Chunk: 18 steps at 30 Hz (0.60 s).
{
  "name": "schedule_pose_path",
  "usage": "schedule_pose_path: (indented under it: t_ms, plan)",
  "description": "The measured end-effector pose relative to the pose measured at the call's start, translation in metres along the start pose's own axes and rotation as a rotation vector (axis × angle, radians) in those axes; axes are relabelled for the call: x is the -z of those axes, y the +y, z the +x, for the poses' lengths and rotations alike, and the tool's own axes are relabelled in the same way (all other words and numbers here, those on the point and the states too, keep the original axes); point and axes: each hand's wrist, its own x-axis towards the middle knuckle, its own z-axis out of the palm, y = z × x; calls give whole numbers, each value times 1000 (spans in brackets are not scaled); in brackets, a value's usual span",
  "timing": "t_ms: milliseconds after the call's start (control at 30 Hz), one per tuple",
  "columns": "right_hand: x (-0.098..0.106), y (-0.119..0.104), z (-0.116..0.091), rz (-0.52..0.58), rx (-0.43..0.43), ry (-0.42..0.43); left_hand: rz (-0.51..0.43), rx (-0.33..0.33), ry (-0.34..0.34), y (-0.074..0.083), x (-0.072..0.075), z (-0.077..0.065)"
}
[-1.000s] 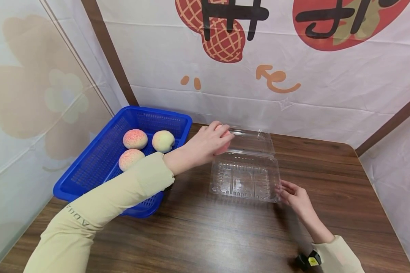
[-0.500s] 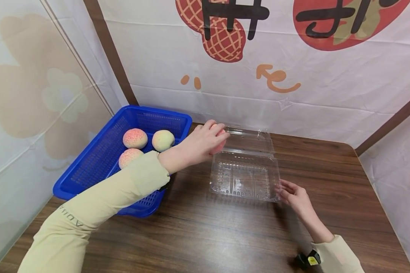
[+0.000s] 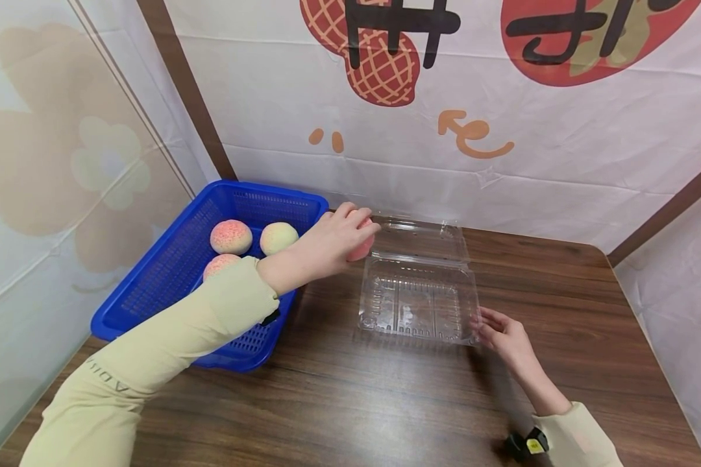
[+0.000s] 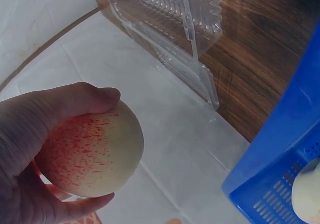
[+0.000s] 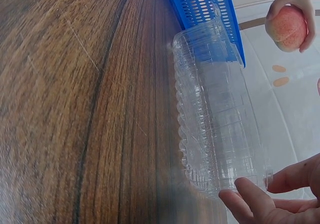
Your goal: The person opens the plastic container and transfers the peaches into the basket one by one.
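Observation:
My left hand (image 3: 321, 246) holds a pink-and-cream peach (image 4: 95, 154) in the air between the blue basket and the clear plastic clamshell box. In the left wrist view the thumb lies over the top of the fruit and fingers curl beneath it. The clamshell box (image 3: 415, 305) lies on the table with its lid (image 3: 423, 241) folded back, and nothing shows inside it. At the box's right edge my right hand (image 3: 507, 340) pinches the rim between thumb and fingers, as the right wrist view (image 5: 280, 199) also shows.
The blue perforated basket (image 3: 280, 202) stands at the left with peaches (image 3: 231, 237) in it; the left forearm covers part of it. A printed cloth wall (image 3: 385, 175) rises behind the wooden table (image 3: 374, 402). Black wrist gear (image 3: 528, 444) sits by the right cuff.
My left hand has drifted left with the peach, away from over the box's lid and toward the basket. The right hand and the box stay where they were.

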Motion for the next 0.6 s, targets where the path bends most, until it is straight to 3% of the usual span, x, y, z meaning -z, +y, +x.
schedule_pose_path:
  t_ms: [400, 600]
  plan:
    - [0, 0, 0, 0, 3, -4, -28, 93, -109, -9, 6, -9]
    - [1, 0, 0, 2, -1, -9, -24, 112, -132, -14, 9, -13]
